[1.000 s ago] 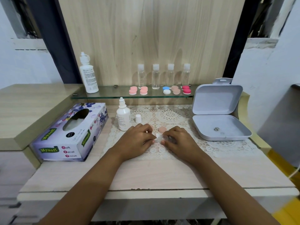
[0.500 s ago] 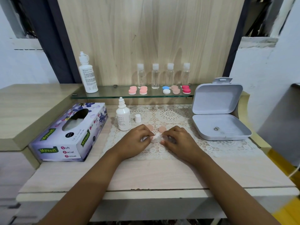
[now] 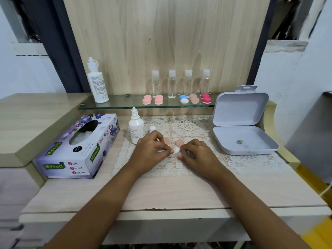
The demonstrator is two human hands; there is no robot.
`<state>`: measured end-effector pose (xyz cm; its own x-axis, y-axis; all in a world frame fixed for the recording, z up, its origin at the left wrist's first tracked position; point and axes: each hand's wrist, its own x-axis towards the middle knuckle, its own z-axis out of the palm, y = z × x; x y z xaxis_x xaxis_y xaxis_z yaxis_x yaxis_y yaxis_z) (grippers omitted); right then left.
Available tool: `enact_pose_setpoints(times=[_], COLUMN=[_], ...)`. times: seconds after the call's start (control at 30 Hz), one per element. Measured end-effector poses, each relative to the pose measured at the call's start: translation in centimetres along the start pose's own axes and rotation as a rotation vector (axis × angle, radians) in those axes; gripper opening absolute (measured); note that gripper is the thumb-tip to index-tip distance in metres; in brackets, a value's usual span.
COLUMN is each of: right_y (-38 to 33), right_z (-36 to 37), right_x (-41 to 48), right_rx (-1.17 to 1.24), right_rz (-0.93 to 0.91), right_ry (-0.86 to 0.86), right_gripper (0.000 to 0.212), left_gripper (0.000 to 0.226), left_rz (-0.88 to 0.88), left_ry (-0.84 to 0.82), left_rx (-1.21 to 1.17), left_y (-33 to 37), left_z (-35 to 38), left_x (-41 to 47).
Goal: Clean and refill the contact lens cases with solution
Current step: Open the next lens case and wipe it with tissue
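— Where is the case?

— On the cream lace mat (image 3: 251,159), mid pale wooden worktop (image 3: 161,191), between my hands. My right hand (image 3: 197,155) curls its fingertips onto the small white plastic lens case (image 3: 188,153). Most of it is hidden, so I can't tell its long axis.

— And the other hand?

— My left hand (image 3: 150,150) pinches a small white tissue wad (image 3: 176,150) at the case's left side. I judge I'm wiping a well.

— Caps?

— Two round peach caps (image 3: 179,142) lie just beyond my fingers.

— What does refilling turn on?

— The small white dropper bottle (image 3: 136,128) stands far-left, just beyond my left hand and well apart from my right. The left is nearer, once it drops the wad.
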<state>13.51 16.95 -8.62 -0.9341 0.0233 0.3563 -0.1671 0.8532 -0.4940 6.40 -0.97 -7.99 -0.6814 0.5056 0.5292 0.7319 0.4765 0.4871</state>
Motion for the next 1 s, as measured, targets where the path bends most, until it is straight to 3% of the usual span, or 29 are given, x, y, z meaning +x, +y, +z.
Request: enact_pose_setpoints(times=[0.13, 0.33, 0.67, 0.9, 1.0], right_y=[0.0, -0.1, 0.0, 0.1, 0.0], right_z=[0.0, 0.0, 0.0, 0.1, 0.0], right_x=[0.0, -0.1, -0.1, 0.0, -0.1], right_rx=[0.001, 0.006, 0.012, 0.018, 0.017], right_rz=[0.003, 0.009, 0.021, 0.019, 0.019], right_ry=[-0.003, 0.000, -0.007, -0.004, -0.004], right_gripper=[0.023, 0.024, 0.028, 0.024, 0.023], left_gripper=[0.045, 0.029, 0.024, 0.034, 0.030], left_rz=[0.021, 0.103, 0.112, 0.299, 0.288], left_ry=[-0.160, -0.206, -0.189, -0.152, -0.142], left_rx=[0.087, 0.117, 0.018, 0.341, 0.306], left_y=[-0.1, -0.8, -1.1, -0.6, -0.6], left_z=[-0.5, -0.5, 0.0, -0.6, -0.4], left_x=[-0.3, -0.2, 0.0, -0.3, -0.2])
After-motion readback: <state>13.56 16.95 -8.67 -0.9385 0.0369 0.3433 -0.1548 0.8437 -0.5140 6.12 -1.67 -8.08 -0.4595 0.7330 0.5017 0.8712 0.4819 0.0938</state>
